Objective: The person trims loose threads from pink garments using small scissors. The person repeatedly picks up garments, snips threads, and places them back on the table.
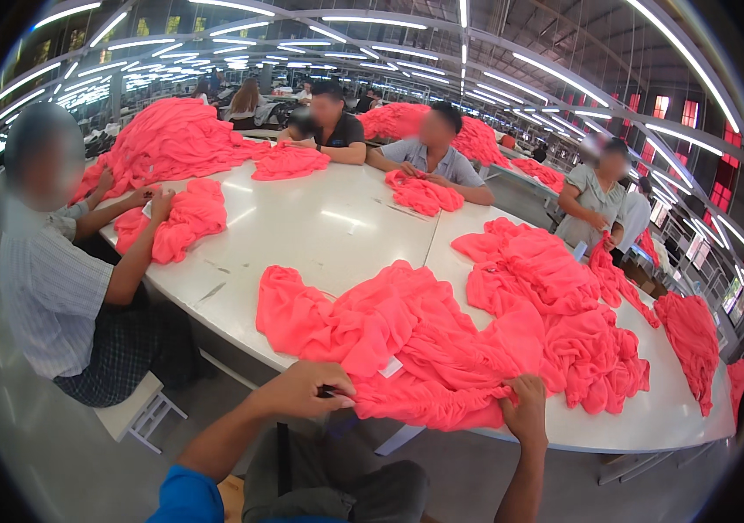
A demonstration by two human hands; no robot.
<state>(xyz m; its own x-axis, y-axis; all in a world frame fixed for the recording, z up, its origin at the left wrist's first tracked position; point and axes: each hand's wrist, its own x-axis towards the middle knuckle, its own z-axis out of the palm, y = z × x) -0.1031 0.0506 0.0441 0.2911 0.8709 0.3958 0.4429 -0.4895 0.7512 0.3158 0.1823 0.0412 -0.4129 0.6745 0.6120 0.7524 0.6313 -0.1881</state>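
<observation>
A coral-pink garment (424, 349) of thin, gathered cloth lies on the near edge of the white table, its front hem stretched between my two hands. My left hand (306, 390) is closed at the hem's left end. A small black object (328, 391), of a kind I cannot make out, shows in its fingers. At the hem's right end, my right hand (524, 405) pinches the cloth. A white label (391, 367) sticks out of the garment close to my left hand. Some of the cloth hangs over the table edge toward my lap.
More pink garments (590, 340) are heaped right of mine on the white table (302, 227). A large pink pile (180, 135) stands at the far left. Co-workers sit around the table, one near left (67, 279) handling pink cloth. A white stool (132, 405) stands on the floor.
</observation>
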